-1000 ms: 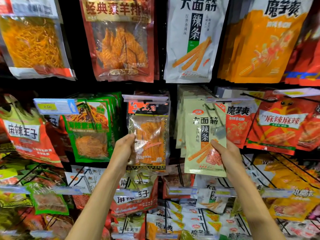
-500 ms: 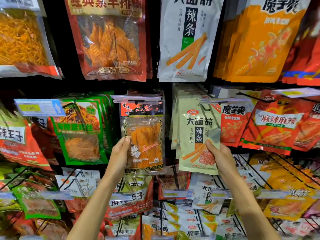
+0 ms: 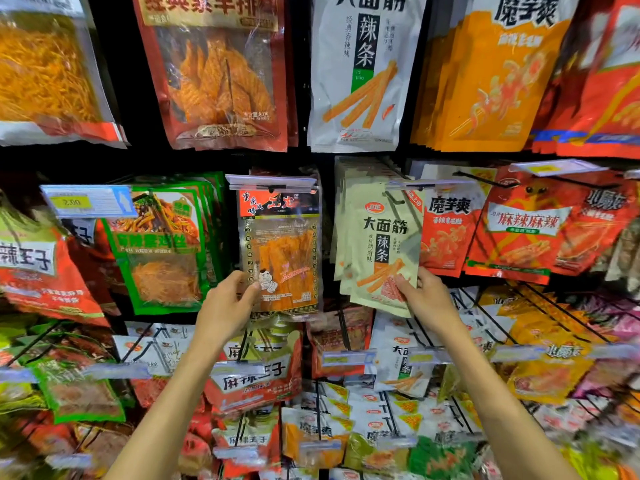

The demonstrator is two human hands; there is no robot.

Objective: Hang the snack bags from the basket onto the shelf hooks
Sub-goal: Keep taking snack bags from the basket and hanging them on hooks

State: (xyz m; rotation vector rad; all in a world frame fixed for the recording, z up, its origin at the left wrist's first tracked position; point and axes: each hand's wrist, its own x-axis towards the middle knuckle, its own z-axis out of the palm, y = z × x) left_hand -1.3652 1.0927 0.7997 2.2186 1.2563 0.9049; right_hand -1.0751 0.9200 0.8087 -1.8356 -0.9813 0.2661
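Observation:
A clear snack bag with orange strips and a red-black header [image 3: 282, 251] hangs in the middle row of the shelf under a price strip [image 3: 272, 182]. My left hand [image 3: 227, 306] pinches its lower left edge between thumb and fingers. To its right hangs a pale green bag with black characters [image 3: 382, 247], in front of a stack of the same kind. My right hand [image 3: 427, 297] grips that bag's lower right corner. The basket is out of view.
Hooks full of snack bags surround both hands: green bags [image 3: 162, 244] at left, red-orange bags [image 3: 519, 223] at right, large bags [image 3: 360, 71] above. Wire hooks with price strips [image 3: 346, 358] stick out below my forearms.
Both hands stay on the same two bags. The view has shifted slightly; my left hand has slid a little lower on the clear bag's edge.

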